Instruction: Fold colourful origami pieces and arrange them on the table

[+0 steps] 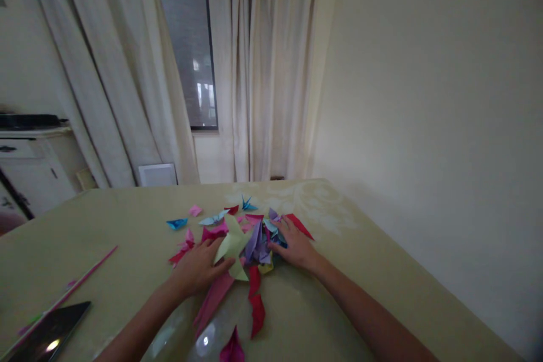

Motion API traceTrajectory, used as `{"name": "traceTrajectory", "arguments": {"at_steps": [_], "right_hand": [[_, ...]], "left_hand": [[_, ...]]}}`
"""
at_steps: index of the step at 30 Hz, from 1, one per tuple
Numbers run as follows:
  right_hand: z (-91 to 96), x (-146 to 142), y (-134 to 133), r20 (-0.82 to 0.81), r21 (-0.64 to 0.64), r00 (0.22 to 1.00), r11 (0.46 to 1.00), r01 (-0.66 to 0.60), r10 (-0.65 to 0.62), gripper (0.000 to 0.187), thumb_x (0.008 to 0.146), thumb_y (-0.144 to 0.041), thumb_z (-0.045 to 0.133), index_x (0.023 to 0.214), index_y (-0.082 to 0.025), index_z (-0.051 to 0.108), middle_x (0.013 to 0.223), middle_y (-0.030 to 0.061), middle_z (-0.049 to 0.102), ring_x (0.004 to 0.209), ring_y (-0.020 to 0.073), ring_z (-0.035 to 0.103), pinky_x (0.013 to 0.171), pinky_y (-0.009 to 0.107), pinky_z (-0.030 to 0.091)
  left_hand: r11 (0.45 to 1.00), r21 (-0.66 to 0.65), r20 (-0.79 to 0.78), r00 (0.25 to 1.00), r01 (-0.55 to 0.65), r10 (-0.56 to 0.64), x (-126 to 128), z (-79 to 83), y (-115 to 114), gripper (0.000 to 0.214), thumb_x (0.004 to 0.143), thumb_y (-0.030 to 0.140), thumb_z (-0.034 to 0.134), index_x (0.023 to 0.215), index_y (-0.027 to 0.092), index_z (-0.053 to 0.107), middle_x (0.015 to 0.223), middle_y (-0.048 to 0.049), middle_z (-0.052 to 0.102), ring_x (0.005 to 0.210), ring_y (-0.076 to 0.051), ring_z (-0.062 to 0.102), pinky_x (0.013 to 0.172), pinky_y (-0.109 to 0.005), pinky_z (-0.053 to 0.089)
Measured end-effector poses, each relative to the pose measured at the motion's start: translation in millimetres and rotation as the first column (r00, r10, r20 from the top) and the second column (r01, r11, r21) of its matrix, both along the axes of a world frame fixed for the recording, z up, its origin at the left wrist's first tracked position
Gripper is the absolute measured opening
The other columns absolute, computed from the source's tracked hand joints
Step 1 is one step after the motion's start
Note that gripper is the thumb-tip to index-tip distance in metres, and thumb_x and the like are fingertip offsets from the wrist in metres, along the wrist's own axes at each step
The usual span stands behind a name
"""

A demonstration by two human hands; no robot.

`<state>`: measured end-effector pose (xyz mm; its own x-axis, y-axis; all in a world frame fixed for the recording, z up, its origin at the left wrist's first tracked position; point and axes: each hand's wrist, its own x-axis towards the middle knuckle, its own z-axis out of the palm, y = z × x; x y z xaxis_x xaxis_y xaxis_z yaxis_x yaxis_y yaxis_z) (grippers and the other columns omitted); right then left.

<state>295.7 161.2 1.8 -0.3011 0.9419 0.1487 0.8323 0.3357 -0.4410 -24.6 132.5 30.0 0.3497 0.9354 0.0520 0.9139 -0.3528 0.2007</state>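
A heap of folded paper shapes (250,237) in pink, red, purple, blue and pale green lies on the yellowish table (352,249). My left hand (199,267) rests on the heap's left side, its fingers curled round a pale green folded piece (232,244). On the heap's right side my right hand (294,244) lies flat with fingers stretched out, touching purple and blue pieces beside a red one (299,224).
Loose pieces lie around: a blue one (177,223), a small blue crane (247,204), red strips (257,308) and a magenta piece (232,348) near me. A dark tablet (53,331) and a pink strip (80,283) lie at left. Curtains, window and wall stand behind.
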Motion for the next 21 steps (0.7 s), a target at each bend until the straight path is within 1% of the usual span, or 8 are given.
{"name": "traceTrajectory", "arguments": {"at_steps": [2,5,8,11,13,15,18,21], "right_hand": [[-1.3,-17.9,19.5,-0.029,0.004,0.999,0.999,-0.034,0.034,0.077,0.098,-0.067,0.061,0.161,-0.025,0.048,0.172,0.0178,0.034,0.157,0.04,0.035,0.126,0.056,0.034],[-2.6,-53.1,41.7,-0.07,0.001,0.989,0.991,-0.131,0.131,0.066,0.101,-0.062,0.06,0.157,-0.028,0.053,0.169,0.0163,0.04,0.154,0.0392,0.041,0.124,0.057,0.037],[1.8,-92.2,51.3,-0.113,0.006,0.954,0.96,-0.279,0.278,0.052,0.103,-0.048,0.065,0.149,-0.025,0.059,0.163,0.0161,0.048,0.147,0.0375,0.048,0.121,0.06,0.04],[15.8,-119.9,50.8,-0.167,0.012,0.877,0.89,-0.456,0.451,0.04,0.102,-0.037,0.07,0.138,-0.02,0.064,0.149,0.0122,0.06,0.133,0.0335,0.06,0.111,0.058,0.051],[29.0,-124.0,48.0,-0.21,0.005,0.819,0.838,-0.546,0.534,0.037,0.103,-0.036,0.07,0.135,-0.018,0.065,0.141,0.0105,0.065,0.123,0.0305,0.066,0.103,0.053,0.057],[42.7,-114.1,44.1,-0.254,-0.001,0.796,0.823,-0.568,0.549,0.04,0.104,-0.037,0.069,0.139,-0.018,0.063,0.137,0.0109,0.067,0.114,0.0278,0.07,0.096,0.049,0.061],[58.4,-78.9,33.5,-0.285,0.008,0.838,0.876,-0.483,0.465,0.05,0.109,-0.043,0.058,0.153,-0.02,0.052,0.139,0.0133,0.068,0.114,0.0271,0.073,0.096,0.045,0.061],[61.5,-38.7,14.2,-0.235,0.023,0.898,0.926,-0.377,0.372,0.058,0.109,-0.053,0.052,0.158,-0.023,0.048,0.149,0.0146,0.064,0.132,0.0302,0.065,0.11,0.046,0.053]], "left_hand": [[1.0,0.014,0.03,0.999,0.023,-0.023,-15.8,-11.6,-25.8,0.069,0.104,0.062,0.045,0.157,0.02,0.052,0.152,-0.0175,0.063,0.137,-0.036,0.062,0.114,-0.05,0.051],[0.98,0.165,0.065,0.99,0.11,-0.122,-24.1,-41.2,-70.2,0.072,0.101,0.063,0.052,0.164,0.029,0.042,0.163,-0.0137,0.053,0.146,-0.038,0.054,0.117,-0.053,0.051],[0.904,0.304,-0.042,0.953,0.299,-0.301,-10.9,-76.5,-103.2,0.09,0.092,0.056,0.071,0.169,0.035,0.028,0.169,-0.0109,0.045,0.151,-0.04,0.047,0.116,-0.05,0.052],[0.877,0.328,-0.184,0.934,0.351,-0.305,20.6,-94.2,-115.8,0.084,0.094,0.036,0.072,0.167,0.044,0.03,0.162,-0.0085,0.055,0.147,-0.039,0.053,0.113,-0.048,0.054],[0.893,0.251,-0.217,0.921,0.372,-0.323,46.0,-88.3,-113.8,0.084,0.09,0.043,0.077,0.165,0.041,0.037,0.161,-0.0102,0.056,0.145,-0.042,0.053,0.113,-0.053,0.052],[0.902,0.179,-0.196,0.913,0.392,-0.358,69.1,-70.5,-103.8,0.087,0.088,0.054,0.076,0.165,0.033,0.039,0.163,-0.0127,0.053,0.147,-0.044,0.05,0.114,-0.057,0.049],[0.899,0.171,-0.176,0.91,0.404,-0.375,91.0,-35.9,-72.9,0.07,0.099,0.053,0.063,0.163,0.031,0.042,0.161,-0.0111,0.056,0.143,-0.037,0.052,0.115,-0.055,0.045],[0.927,0.21,-0.169,0.945,0.311,-0.279,93.2,-9.5,-28.9,0.056,0.102,0.049,0.06,0.154,0.029,0.054,0.158,-0.0123,0.058,0.142,-0.036,0.052,0.118,-0.055,0.039]]}}
